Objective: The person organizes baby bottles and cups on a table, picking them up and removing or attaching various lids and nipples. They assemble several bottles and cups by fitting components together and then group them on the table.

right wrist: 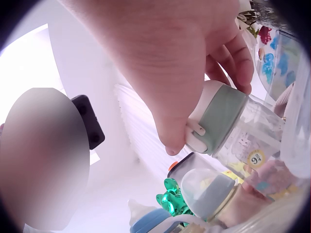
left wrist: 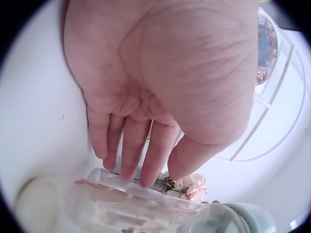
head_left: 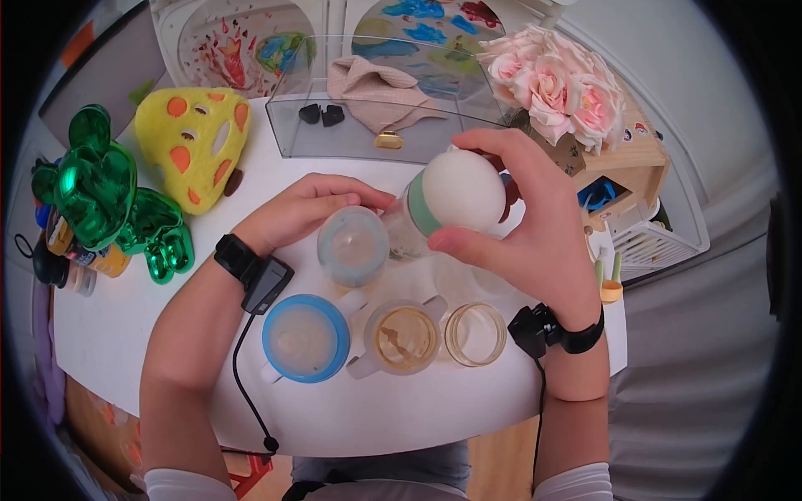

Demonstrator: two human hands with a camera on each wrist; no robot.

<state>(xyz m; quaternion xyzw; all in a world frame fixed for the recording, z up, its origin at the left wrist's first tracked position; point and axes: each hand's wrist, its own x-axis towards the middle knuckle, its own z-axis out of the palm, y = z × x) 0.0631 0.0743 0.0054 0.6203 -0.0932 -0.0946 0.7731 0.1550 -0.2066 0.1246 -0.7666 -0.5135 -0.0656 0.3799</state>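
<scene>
My right hand (head_left: 539, 230) grips the white domed lid (head_left: 466, 192) of a clear bottle, thumb on one side and fingers on the other. In the right wrist view, the lid's green band (right wrist: 226, 116) sits above the bottle's transparent body (right wrist: 250, 141), which is tilted. My left hand (head_left: 313, 209) has its fingers extended, their tips at the side of that body; the left wrist view shows the fingers (left wrist: 131, 145) nearly straight against the clear plastic (left wrist: 141, 208). A bottle with a translucent domed cap (head_left: 352, 246) stands just beside my left hand.
Nearer the body stand a blue-rimmed bottle (head_left: 306, 338), a handled cup (head_left: 403, 337) and an open glass jar (head_left: 475, 334). Behind are a clear box (head_left: 292, 134) and pink roses (head_left: 555, 83). A yellow plush (head_left: 192, 146) and shiny green figure (head_left: 96, 188) are left, a wooden house (head_left: 626, 163) right.
</scene>
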